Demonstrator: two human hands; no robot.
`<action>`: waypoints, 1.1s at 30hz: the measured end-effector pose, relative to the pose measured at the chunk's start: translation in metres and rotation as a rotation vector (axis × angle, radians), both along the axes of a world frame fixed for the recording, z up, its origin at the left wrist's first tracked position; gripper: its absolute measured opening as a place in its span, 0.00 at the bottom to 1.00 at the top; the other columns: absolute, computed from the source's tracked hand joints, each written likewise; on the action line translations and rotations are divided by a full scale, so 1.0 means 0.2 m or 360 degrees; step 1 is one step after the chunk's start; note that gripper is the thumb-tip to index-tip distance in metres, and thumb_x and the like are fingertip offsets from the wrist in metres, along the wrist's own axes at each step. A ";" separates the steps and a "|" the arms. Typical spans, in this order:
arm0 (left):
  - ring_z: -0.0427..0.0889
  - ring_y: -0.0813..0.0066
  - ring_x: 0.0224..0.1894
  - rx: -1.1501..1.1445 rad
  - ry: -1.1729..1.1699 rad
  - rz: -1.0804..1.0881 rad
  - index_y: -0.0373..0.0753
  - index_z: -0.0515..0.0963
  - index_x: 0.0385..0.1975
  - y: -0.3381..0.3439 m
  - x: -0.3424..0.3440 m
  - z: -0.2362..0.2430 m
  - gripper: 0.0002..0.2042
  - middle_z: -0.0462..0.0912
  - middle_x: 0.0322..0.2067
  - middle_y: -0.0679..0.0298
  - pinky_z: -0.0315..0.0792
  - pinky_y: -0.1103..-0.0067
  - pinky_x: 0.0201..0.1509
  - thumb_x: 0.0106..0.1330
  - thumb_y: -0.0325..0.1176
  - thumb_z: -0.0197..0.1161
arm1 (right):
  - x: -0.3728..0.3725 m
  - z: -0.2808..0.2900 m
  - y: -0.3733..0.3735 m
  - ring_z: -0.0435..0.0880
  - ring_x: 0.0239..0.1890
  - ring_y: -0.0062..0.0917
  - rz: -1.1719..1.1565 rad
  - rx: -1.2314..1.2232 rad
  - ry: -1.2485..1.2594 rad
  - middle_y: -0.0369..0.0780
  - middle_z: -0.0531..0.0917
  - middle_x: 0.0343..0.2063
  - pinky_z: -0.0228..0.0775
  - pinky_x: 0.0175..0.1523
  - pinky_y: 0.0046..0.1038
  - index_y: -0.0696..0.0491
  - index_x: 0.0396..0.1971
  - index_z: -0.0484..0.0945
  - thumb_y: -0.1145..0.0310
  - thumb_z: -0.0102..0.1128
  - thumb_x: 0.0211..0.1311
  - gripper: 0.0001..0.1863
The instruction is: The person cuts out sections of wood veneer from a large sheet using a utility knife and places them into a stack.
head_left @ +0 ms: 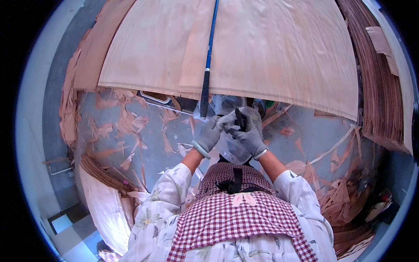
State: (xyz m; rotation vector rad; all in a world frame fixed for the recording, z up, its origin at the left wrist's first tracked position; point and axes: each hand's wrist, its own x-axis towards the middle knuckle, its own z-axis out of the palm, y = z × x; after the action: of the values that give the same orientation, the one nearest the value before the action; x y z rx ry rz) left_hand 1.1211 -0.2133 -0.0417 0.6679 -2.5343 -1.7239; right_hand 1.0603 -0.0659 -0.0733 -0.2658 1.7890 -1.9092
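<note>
Both my hands wear grey gloves and meet in front of my apron, just below the near edge of the pale wood veneer sheets [270, 48]. My left hand [208, 135] is closed on a crumpled clear plastic bag [231, 149], pinching its upper left part. In my right hand [251, 136], the fingers wrap a short, slim black object [239, 118] that points up and away; its exact kind cannot be made out. The bag hangs between and below the hands. A blue pole [211, 39] with a black grip lies over the sheets, its end near my left hand.
Dark-edged stacked veneer [379, 87] stands at the right, with brown sheets [94, 61] at the left. Torn veneer scraps [126, 122] litter the grey floor [152, 157]. A bent pale sheet [104, 205] leans at lower left. More scraps [342, 201] pile at lower right.
</note>
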 end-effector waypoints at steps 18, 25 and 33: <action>0.72 0.76 0.30 0.0169 -0.0196 0.0165 0.33 0.72 0.39 -0.06 -0.03 0.00 0.10 0.74 0.28 0.63 0.68 0.79 0.34 0.63 0.31 0.48 | 0.12 -0.02 0.11 0.77 0.33 0.26 0.0350 0.0469 0.0306 0.41 0.80 0.35 0.68 0.41 0.26 0.56 0.44 0.75 0.69 0.61 0.46 0.21; 0.73 0.75 0.31 0.0005 -0.0174 0.0246 0.33 0.72 0.41 -0.03 -0.02 0.04 0.12 0.76 0.31 0.61 0.68 0.80 0.36 0.62 0.32 0.50 | 0.10 0.01 0.19 0.77 0.33 0.24 0.0584 0.0533 0.0129 0.41 0.82 0.33 0.68 0.41 0.25 0.57 0.41 0.77 0.70 0.58 0.50 0.16; 0.73 0.76 0.27 0.0396 -0.0108 0.0248 0.32 0.73 0.38 -0.07 -0.03 -0.02 0.11 0.77 0.26 0.62 0.67 0.80 0.32 0.60 0.30 0.49 | 0.10 0.13 0.13 0.75 0.33 0.19 0.0380 0.0267 -0.0059 0.36 0.81 0.30 0.68 0.40 0.23 0.60 0.38 0.77 0.67 0.59 0.55 0.14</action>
State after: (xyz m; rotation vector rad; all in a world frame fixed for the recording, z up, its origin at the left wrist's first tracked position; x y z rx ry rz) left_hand 1.1148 -0.2268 -0.0450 0.9223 -2.2566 -2.0095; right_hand 1.0807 -0.0398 -0.0476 -0.3640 1.7922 -1.5809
